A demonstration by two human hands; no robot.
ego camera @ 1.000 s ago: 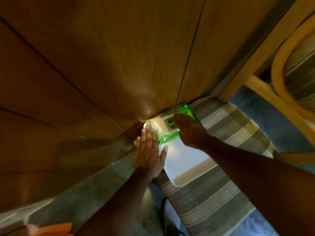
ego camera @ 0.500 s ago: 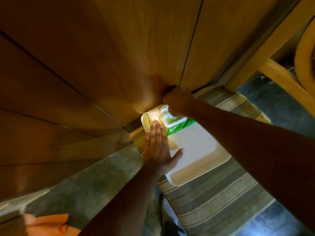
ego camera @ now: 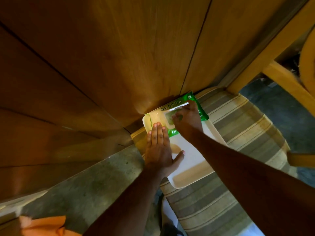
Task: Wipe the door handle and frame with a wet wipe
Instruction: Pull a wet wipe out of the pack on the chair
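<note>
A green pack of wet wipes lies at the far end of a white tray, against the foot of the wooden door. Its white lid stands flipped up. My right hand reaches into the pack's opening with pinched fingers; whether it grips a wipe is hidden. My left hand lies flat, fingers together, pressing on the tray and the pack's near-left end. No door handle is in view.
The tray rests on a striped cushion of a wooden chair to the right. A grey stone floor runs along the door's foot. An orange cloth shows at the bottom left.
The pack's lid has been flipped up. My right hand moved from the lid's far edge down into the opening. My left hand stayed flat on the tray.
</note>
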